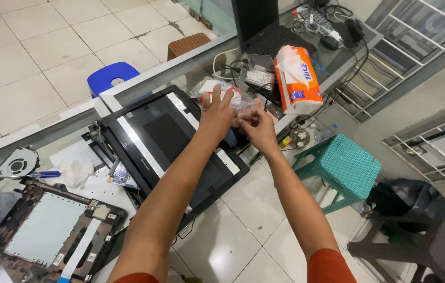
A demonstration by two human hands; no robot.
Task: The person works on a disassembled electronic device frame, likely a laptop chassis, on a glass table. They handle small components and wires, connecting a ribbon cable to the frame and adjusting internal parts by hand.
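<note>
Both arms reach out over the glass counter point(128, 86) toward 12 o'clock. Left hand point(217, 116) lies partly open, fingers stretched onto a clear plastic bag point(233, 97), steadying it. Right hand point(258, 128), at its 3 o'clock, pinches the bag's near edge with curled fingers. Bag rests past the black laptop lid point(154, 136); tissue pack point(297, 78) stands at 2 o'clock, opened laptop base point(44, 230) at 8 o'clock
</note>
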